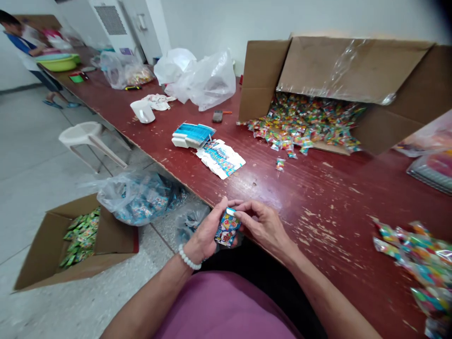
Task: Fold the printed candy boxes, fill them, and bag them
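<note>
My left hand (206,233) grips a small colourful printed box (228,229) at the near edge of the red table (318,197). My right hand (263,226) pinches the top of the same box with its fingertips. Flat printed box blanks (221,159) lie spread on the table ahead, beside a blue and white stack (192,135) of them. A big cardboard box (339,80) lies on its side at the back right, spilling several small candy packets (303,125). One loose packet (280,164) lies apart. More packets (420,263) pile at the right.
Clear plastic bags (201,77), a white cup (143,111) and a phone (217,116) sit further back. On the floor left stand a white stool (88,136), a bag of filled boxes (141,195) and a carton of green packets (76,240). Another person (24,47) stands far left.
</note>
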The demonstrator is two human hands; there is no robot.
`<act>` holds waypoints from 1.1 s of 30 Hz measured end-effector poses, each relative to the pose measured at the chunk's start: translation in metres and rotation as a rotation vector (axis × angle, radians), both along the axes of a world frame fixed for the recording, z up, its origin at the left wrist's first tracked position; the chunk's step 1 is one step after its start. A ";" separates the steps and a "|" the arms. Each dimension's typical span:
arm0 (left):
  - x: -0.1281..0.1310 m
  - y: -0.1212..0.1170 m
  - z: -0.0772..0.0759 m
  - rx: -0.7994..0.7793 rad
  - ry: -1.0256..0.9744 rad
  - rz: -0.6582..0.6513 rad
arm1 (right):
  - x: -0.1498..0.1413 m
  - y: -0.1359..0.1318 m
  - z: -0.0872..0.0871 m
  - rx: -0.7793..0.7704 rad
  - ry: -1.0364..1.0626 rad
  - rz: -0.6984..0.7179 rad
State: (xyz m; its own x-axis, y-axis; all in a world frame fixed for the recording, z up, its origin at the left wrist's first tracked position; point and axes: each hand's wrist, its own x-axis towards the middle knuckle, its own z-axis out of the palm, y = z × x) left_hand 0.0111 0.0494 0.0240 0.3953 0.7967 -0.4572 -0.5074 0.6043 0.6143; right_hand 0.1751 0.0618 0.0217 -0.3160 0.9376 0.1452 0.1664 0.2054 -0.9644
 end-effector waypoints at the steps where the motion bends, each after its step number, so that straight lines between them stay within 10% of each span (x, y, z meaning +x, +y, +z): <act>1: 0.000 -0.001 0.000 0.006 0.025 -0.004 | -0.001 0.001 -0.001 -0.075 0.037 0.020; 6: -0.002 -0.001 -0.003 0.027 0.062 -0.087 | -0.003 0.003 -0.001 -0.265 0.158 0.101; 17: -0.033 0.003 -0.005 0.055 0.077 0.125 | -0.024 -0.007 -0.014 0.036 0.054 0.213; 27: -0.084 -0.029 -0.041 0.226 0.797 0.328 | 0.001 0.005 -0.042 -0.294 0.105 -0.093; 33: -0.086 0.024 -0.037 0.649 1.149 0.441 | 0.004 0.005 -0.056 -0.225 -0.038 -0.165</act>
